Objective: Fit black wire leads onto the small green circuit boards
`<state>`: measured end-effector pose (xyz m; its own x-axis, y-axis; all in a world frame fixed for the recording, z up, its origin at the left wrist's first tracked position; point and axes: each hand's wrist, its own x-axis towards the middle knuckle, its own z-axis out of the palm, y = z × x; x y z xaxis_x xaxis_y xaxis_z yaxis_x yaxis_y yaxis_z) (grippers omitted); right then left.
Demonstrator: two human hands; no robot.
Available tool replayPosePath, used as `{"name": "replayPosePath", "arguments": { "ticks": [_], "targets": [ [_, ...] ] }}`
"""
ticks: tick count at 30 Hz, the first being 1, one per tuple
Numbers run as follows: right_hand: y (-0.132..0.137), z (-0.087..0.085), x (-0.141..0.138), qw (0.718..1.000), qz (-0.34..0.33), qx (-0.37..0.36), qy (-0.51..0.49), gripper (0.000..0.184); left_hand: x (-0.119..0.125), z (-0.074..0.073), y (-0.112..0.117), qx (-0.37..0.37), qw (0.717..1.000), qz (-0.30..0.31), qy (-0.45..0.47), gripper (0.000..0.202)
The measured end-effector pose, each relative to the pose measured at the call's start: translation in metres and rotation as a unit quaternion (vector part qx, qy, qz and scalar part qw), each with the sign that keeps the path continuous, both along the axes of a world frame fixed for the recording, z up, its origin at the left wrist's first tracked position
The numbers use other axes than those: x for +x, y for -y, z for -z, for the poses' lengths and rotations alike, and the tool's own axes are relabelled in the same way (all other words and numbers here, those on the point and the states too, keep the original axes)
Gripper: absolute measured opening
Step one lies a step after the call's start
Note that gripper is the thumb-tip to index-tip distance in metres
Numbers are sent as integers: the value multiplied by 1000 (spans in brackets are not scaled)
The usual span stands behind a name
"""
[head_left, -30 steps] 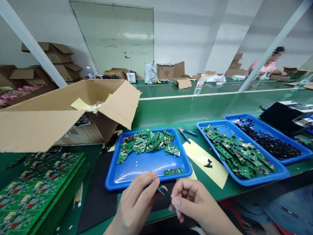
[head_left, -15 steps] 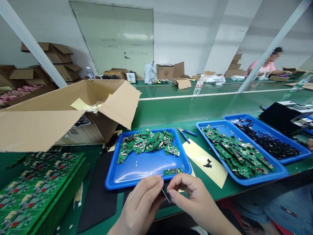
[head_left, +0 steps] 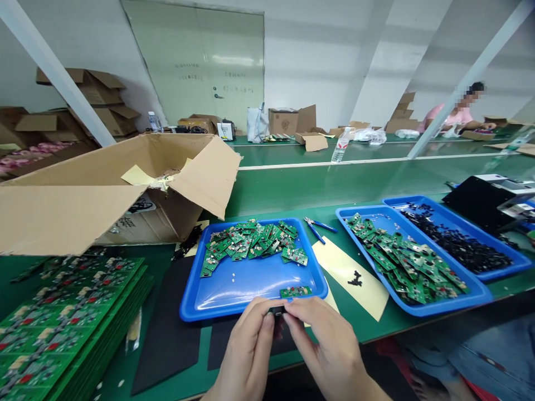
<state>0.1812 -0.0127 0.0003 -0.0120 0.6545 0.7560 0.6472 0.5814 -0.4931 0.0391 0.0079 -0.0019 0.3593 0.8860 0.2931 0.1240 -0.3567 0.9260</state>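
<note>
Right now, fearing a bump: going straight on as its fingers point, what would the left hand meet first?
Likely the near rim of the blue plastic tray, beyond the small dark part the left hand pinches; depth unclear.

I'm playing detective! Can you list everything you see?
trays: three, blue, on green bench.
small boards: many, green, heaped in two trays.
black bits: many, black, rightmost tray.
board panels: one stack, green, near left.
cardboard box: one, brown, open, left.
cutters: one, blue-handled, between trays.
paper sheet: one, yellow, beside near tray.
bottle: one, clear, far belt.
person: one, pink top, far right.
small part: one, dark, at near tray's front rim.
left hand, right hand: two, bare, pinching the small part.
</note>
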Motion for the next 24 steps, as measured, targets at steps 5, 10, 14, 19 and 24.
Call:
{"name": "replayPosePath", "arguments": {
  "ticks": [5, 10, 14, 19, 24],
  "targets": [
    [-2, -4, -3, 999, 34, 11, 13, 17, 4, 0, 2, -71, 997, -14, 23, 27],
    [-2, -1, -6, 992, 105, 28, 63, 21, 5, -1, 2, -119, 993, -17, 10, 28],
    [-5, 0, 3, 992, 57, 5, 116, 24, 0, -1, -2, -140, 989, 11, -42, 32],
    [-8, -4, 20, 980, -30, 0, 199, 32, -13, -9, -13, -114, 968, 121, -185, 36],
    [-8, -1, 26, 968, -79, 0, 238, 36, -19, -19, -20, -126, 939, 169, -271, 34]
  ]
}}
